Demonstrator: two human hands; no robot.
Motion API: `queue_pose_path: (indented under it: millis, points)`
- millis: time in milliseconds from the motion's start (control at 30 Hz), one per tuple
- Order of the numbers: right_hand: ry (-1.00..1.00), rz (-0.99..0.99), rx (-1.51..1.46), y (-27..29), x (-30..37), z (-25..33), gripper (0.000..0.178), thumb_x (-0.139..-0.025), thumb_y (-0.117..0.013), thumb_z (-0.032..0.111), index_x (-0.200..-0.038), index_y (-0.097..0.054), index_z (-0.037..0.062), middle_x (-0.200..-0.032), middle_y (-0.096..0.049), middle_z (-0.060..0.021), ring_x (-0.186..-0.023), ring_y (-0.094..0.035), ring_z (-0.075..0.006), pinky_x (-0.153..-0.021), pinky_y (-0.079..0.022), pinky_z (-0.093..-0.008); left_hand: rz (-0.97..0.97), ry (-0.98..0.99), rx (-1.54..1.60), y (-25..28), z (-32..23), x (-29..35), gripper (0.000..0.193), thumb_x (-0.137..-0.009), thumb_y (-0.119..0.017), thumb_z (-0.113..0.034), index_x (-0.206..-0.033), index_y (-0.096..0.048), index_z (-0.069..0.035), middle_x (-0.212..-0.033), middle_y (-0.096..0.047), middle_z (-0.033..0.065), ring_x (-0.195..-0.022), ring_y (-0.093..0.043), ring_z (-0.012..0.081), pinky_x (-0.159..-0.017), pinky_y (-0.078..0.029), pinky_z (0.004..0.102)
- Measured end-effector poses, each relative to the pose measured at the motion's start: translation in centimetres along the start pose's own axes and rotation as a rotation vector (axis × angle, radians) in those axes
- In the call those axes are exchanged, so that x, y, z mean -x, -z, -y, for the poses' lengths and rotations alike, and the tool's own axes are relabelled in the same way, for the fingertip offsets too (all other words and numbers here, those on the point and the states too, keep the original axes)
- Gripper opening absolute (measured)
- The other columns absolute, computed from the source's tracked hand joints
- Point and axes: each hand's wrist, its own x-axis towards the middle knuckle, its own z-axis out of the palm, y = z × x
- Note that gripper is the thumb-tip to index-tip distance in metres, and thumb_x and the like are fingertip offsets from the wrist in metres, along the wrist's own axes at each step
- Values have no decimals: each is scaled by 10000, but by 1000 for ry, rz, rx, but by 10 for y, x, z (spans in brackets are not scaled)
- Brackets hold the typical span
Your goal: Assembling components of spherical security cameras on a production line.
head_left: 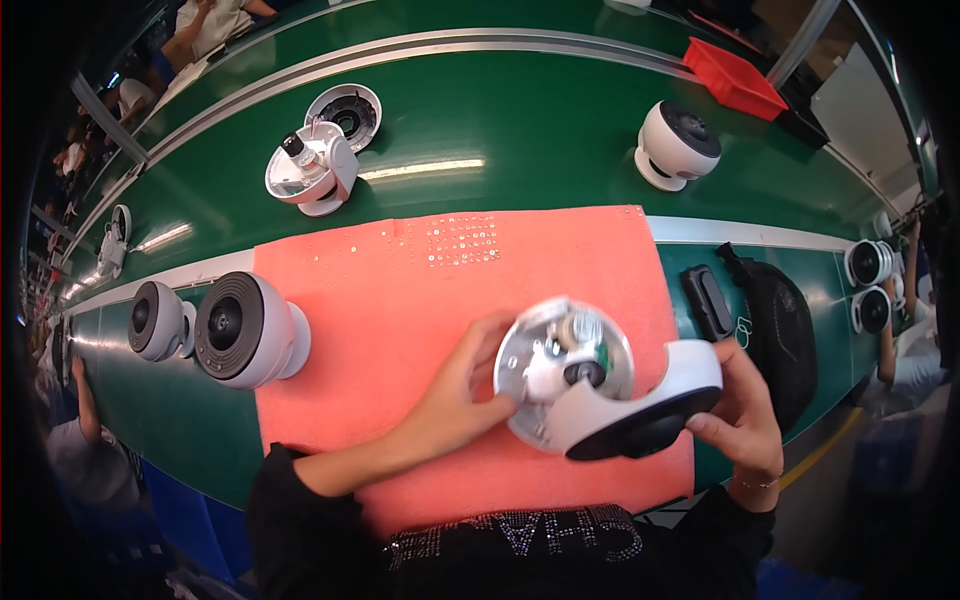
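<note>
Above an orange-pink foam mat (370, 320), my left hand (455, 390) grips the rim of an open round white camera body (520, 375). Inside it show a shiny inner shell, a dark lens and a bit of green board. My right hand (745, 415) holds the matching white front cover (690, 370) with a black face, thumb on its near edge. The cover is tilted over the near right side of the body; I cannot tell whether the two touch. Rows of tiny screws (465, 240) lie at the mat's far edge.
Assembled white cameras (235, 330) stand left of the mat, another (680, 145) far right. An opened one (310, 170) sits on the green conveyor (520, 130). At right lie a black pouch (780, 330) and a dark case (707, 300). A red tray (735, 78) stands beyond. Other people work nearby.
</note>
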Motion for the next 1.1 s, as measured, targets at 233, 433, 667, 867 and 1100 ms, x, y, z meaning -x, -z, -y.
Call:
queue_pose_path:
  millis: [233,433,667,867,1100]
  points:
    - [-141,256,-129,-27,4,-15,511,-763,-639,-34,-1187,-355,-19,-1130,-475,-131,-989,-529,-147,-750,-481,-239,-51,-268,-859,16,-9,67,568,-738,-581,-34,-1278,-408,-21,-1305,-380,255,-1215,-389,386,-895,-427,364]
    - [-146,267,-126,-50,5,-25,562,-782,-635,-1,-1216,-278,8,-1109,-490,-124,-968,-543,-131,-739,-482,-238,132,-434,-1382,10,-14,82,379,-739,-571,-158,-1085,-600,-6,-1227,-408,338,-1104,-405,549,-848,-457,475]
    - [-261,227,-77,-76,3,-32,489,-789,-647,41,-1141,-308,22,-959,-558,-87,-845,-565,-83,-626,-464,-181,147,-440,-1138,53,-34,68,305,-737,-604,-207,-917,-602,38,-1264,-359,360,-1174,-375,500,-845,-457,463]
    - [-269,210,-80,-96,-5,-32,488,-776,-668,65,-1108,-314,24,-954,-562,-92,-759,-575,-75,-577,-457,-176,64,-364,-1025,47,-57,81,446,-663,-749,-347,-813,-580,38,-950,-631,205,-555,-635,265,-510,-518,286]
    - [88,187,379,-102,-29,-21,315,-698,-745,199,-797,-544,-21,-670,-571,-94,-571,-579,-129,-477,-441,-232,110,-284,-1257,64,-70,78,446,-660,-733,-434,-666,-564,-21,-515,-557,78,-404,-541,232,-386,-421,294]
